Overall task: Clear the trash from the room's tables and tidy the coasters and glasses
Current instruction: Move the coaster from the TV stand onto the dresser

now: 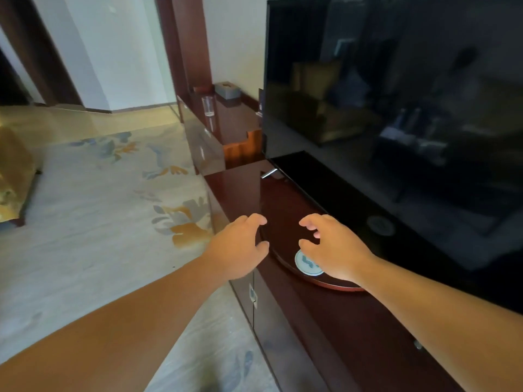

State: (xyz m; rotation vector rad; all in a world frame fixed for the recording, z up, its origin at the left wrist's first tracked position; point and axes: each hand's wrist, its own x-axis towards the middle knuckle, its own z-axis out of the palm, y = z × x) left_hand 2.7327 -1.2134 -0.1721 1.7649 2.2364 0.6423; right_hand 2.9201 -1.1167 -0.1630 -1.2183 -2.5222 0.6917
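In the head view, both bare arms reach forward over a dark, glossy cabinet (339, 335) that runs along the wall under a black TV (396, 94). A dark tray (325, 282) with a reddish rim sits on the cabinet top just in front of the TV; only its near curved edge is plain, so its full outline cannot be told. A round pale coaster (307, 265) with a blue wavy mark lies flat in the tray near that edge. Being round, it has no long axis, and its printed face points up. The right hand (338, 250) hovers right over the coaster and covers its right side, fingers loosely bent and spread apart, gripping nothing; whether the thumb touches the coaster cannot be told. The left hand (240, 247) is at the tray's left rim, thumb and fingers parted in a loose curve, also holding nothing. Well apart from both hands, on the far stretch of the cabinet, a clear glass (209, 106) stands upright with its long axis vertical and its mouth up. Just behind it by the wall sits a grey tissue box (227, 90). A pale carpet (99, 207) with blue and orange flowers covers the floor to the left, and a yellow chair (14, 171) shows at the left edge.
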